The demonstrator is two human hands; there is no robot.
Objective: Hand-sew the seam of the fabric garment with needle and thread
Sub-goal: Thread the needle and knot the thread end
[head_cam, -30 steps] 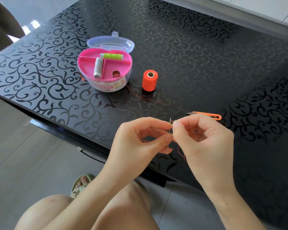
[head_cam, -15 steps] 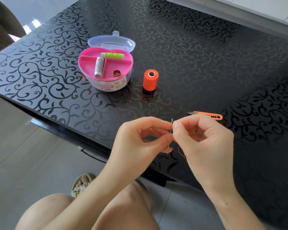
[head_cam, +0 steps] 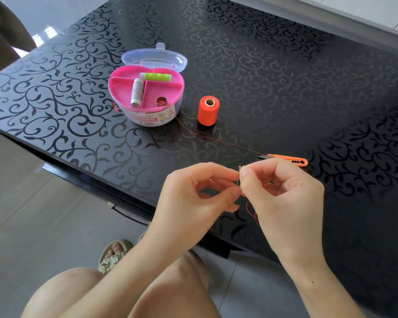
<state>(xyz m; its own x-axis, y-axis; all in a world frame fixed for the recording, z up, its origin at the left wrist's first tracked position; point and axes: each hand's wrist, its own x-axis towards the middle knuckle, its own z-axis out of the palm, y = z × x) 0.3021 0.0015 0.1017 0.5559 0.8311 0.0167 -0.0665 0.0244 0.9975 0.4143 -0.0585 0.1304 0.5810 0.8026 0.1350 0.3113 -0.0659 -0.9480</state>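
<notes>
Over the near edge of the worktop (head_cam: pixel 285 88): we see both hands raised close together, fingertips nearly touching
Left hand (head_cam: pixel 193 198): its fingers (head_cam: pixel 216 171) are curled, thumb and forefinger closed in a pinch on the needle (head_cam: pixel 237 180); the other fingers are tucked in below
Needle: close to upright, tilted a little, its top end at the right forefinger tip and its lower end showing under the left thumb
Right hand (head_cam: pixel 285 203): thumb and forefinger are pressed together on the end of the thread (head_cam: pixel 251 210) right at the needle's top; the remaining fingers are bent loosely inward
Thread: a red loop hangs beneath the right thumb; we cannot tell whether the end has gone through the eye
Long strand (head_cam: pixel 216 138): it lies across the worktop from the sewing box to the blades of the snips (head_cam: pixel 287 159); past there we lose it
Snips: orange, flat on the worktop just behind the right hand
Orange spool (head_cam: pixel 208 111): upright, just right of the sewing box, apart from it
Sewing box (head_cam: pixel 124 88): pink divided tray, clear lid (head_cam: pixel 154 57) tipped open behind it
Inside the tray: a green spool (head_cam: pixel 156 76), a pale spool (head_cam: pixel 136 93) and a thimble (head_cam: pixel 161 101)
Below the worktop: bare knees and a foot in a sandal (head_cam: pixel 114 253) on the tiled floor
</notes>
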